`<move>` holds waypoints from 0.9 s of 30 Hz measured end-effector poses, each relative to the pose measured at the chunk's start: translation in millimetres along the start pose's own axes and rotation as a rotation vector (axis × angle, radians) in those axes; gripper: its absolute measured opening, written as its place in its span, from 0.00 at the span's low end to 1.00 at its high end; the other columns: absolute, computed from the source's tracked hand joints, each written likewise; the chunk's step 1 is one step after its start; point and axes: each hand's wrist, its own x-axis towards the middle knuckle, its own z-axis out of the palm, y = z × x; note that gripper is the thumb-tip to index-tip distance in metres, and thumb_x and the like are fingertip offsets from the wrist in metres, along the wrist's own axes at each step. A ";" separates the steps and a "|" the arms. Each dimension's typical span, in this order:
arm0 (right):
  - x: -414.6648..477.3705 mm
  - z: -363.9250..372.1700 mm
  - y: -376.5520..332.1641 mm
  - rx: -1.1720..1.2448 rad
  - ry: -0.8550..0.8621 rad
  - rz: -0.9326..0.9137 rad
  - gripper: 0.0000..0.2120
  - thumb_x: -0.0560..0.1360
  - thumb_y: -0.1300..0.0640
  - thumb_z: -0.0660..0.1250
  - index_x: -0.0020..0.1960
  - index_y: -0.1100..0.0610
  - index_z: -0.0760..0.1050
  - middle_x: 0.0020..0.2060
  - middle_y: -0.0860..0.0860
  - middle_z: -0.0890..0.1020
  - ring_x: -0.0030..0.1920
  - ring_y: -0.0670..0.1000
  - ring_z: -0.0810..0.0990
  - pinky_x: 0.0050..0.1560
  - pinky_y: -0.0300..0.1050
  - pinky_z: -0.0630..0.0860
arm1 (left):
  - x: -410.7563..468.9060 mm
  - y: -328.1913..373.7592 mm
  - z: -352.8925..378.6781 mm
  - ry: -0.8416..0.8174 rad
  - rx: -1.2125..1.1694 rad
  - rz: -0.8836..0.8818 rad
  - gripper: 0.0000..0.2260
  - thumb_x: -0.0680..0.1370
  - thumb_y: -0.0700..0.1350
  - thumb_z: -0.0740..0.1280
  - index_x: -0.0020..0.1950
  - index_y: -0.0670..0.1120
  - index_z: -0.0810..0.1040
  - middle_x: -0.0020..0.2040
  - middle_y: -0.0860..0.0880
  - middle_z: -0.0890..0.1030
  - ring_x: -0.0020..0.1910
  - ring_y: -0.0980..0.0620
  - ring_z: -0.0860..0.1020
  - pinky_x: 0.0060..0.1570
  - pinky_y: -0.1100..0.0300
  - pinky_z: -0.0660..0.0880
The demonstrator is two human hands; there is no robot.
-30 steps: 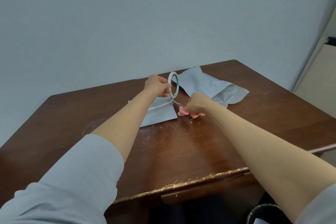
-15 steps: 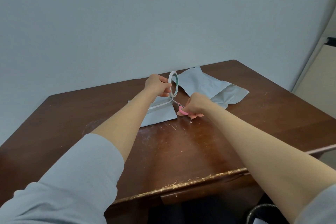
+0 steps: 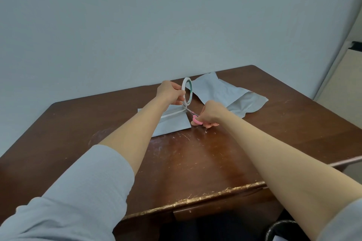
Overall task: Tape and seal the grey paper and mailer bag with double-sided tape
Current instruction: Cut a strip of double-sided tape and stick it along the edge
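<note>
Grips one double-sided tape roll (image 3: pixel 190 92) upright in the curled left hand (image 3: pixel 171 93), closes the right hand (image 3: pixel 210 112) round one pair of pink-handled scissors (image 3: pixel 195 120) just under it, over one grey paper (image 3: pixel 172 124) bearing one white tape strip (image 3: pixel 173 114), near one mailer bag (image 3: pixel 246 103), roll print unreadable.

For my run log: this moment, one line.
step: cutting tape | left hand: holds tape roll | right hand: grips pink scissors at strip on grey paper | mailer bag: behind

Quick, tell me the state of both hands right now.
Left hand: closed, holding the tape roll upright.
Right hand: closed, holding the pink scissors, blades at the tape.
</note>
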 end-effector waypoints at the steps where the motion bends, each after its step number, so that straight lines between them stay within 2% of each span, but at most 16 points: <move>1: -0.6 -0.4 -0.2 -0.002 0.004 -0.001 0.08 0.67 0.54 0.69 0.33 0.56 0.73 0.21 0.50 0.71 0.22 0.51 0.63 0.31 0.40 0.64 | 0.3 -0.1 0.3 -0.001 0.002 0.000 0.11 0.75 0.36 0.69 0.57 0.38 0.77 0.42 0.42 0.81 0.36 0.52 0.80 0.40 0.60 0.81; 4: -1.3 -1.2 0.1 0.003 0.032 -0.005 0.11 0.68 0.53 0.72 0.33 0.57 0.75 0.20 0.49 0.73 0.22 0.50 0.66 0.31 0.39 0.67 | 0.2 0.2 1.3 -0.004 0.006 0.005 0.11 0.75 0.36 0.69 0.57 0.38 0.78 0.42 0.42 0.81 0.36 0.52 0.81 0.39 0.60 0.81; 7: -0.8 -1.7 1.2 0.020 0.032 -0.007 0.09 0.70 0.52 0.72 0.35 0.57 0.79 0.20 0.48 0.74 0.21 0.49 0.66 0.30 0.38 0.66 | 0.3 0.9 1.7 -0.004 0.006 0.007 0.11 0.75 0.36 0.69 0.57 0.38 0.78 0.41 0.42 0.81 0.36 0.52 0.81 0.36 0.62 0.81; 10: -2.6 -3.1 1.3 0.060 0.032 -0.008 0.08 0.72 0.53 0.70 0.42 0.57 0.85 0.18 0.47 0.73 0.19 0.47 0.65 0.27 0.37 0.65 | 0.2 2.1 2.2 -0.006 0.001 0.014 0.11 0.76 0.36 0.68 0.58 0.37 0.78 0.40 0.42 0.81 0.35 0.52 0.80 0.36 0.61 0.81; 13: -3.4 -3.9 2.8 0.091 0.046 -0.013 0.11 0.73 0.55 0.67 0.47 0.59 0.85 0.20 0.47 0.73 0.17 0.46 0.64 0.26 0.36 0.66 | -0.2 4.3 2.9 0.018 -0.031 0.031 0.12 0.76 0.36 0.68 0.59 0.38 0.77 0.40 0.42 0.81 0.36 0.50 0.80 0.39 0.59 0.81; 15: -2.5 -4.4 3.9 0.103 0.075 -0.021 0.10 0.71 0.54 0.69 0.44 0.58 0.85 0.23 0.49 0.75 0.18 0.46 0.66 0.28 0.37 0.67 | -0.4 7.3 3.4 0.055 -0.056 0.068 0.11 0.76 0.37 0.68 0.59 0.40 0.77 0.41 0.43 0.81 0.36 0.49 0.81 0.38 0.59 0.81; 18: -0.2 -5.0 3.5 0.084 0.170 -0.040 0.07 0.68 0.53 0.70 0.35 0.54 0.76 0.30 0.52 0.72 0.28 0.49 0.65 0.32 0.41 0.65 | -1.0 15.3 3.3 0.123 -0.082 0.184 0.09 0.77 0.37 0.67 0.56 0.40 0.78 0.39 0.49 0.80 0.33 0.51 0.80 0.38 0.61 0.81; 20: -0.6 -8.6 2.6 0.171 0.186 -0.032 0.06 0.70 0.55 0.68 0.34 0.53 0.75 0.32 0.52 0.75 0.29 0.48 0.65 0.30 0.39 0.66 | -1.9 21.6 4.3 0.162 -0.102 0.243 0.07 0.77 0.37 0.66 0.55 0.40 0.78 0.38 0.51 0.78 0.32 0.53 0.78 0.34 0.65 0.80; 22: -2.5 -14.2 2.4 0.355 0.129 -0.008 0.08 0.74 0.57 0.67 0.37 0.55 0.77 0.35 0.50 0.81 0.26 0.45 0.67 0.26 0.34 0.65 | -2.7 25.3 7.0 0.172 -0.121 0.262 0.07 0.77 0.37 0.66 0.55 0.41 0.77 0.38 0.51 0.77 0.33 0.53 0.77 0.30 0.67 0.78; 24: -9.5 -20.0 1.2 0.596 0.004 0.079 0.08 0.77 0.60 0.65 0.40 0.58 0.79 0.40 0.51 0.82 0.26 0.44 0.66 0.21 0.32 0.62 | -3.6 24.8 10.9 0.158 -0.118 0.259 0.07 0.78 0.37 0.65 0.55 0.41 0.77 0.38 0.51 0.77 0.33 0.52 0.77 0.30 0.68 0.78; 27: -19.4 -26.0 2.3 0.673 -0.122 0.136 0.08 0.77 0.62 0.64 0.41 0.57 0.80 0.33 0.50 0.79 0.23 0.41 0.65 0.21 0.29 0.61 | -2.3 18.8 15.3 0.147 -0.074 0.236 0.08 0.78 0.37 0.64 0.57 0.40 0.77 0.41 0.49 0.79 0.37 0.50 0.79 0.38 0.62 0.80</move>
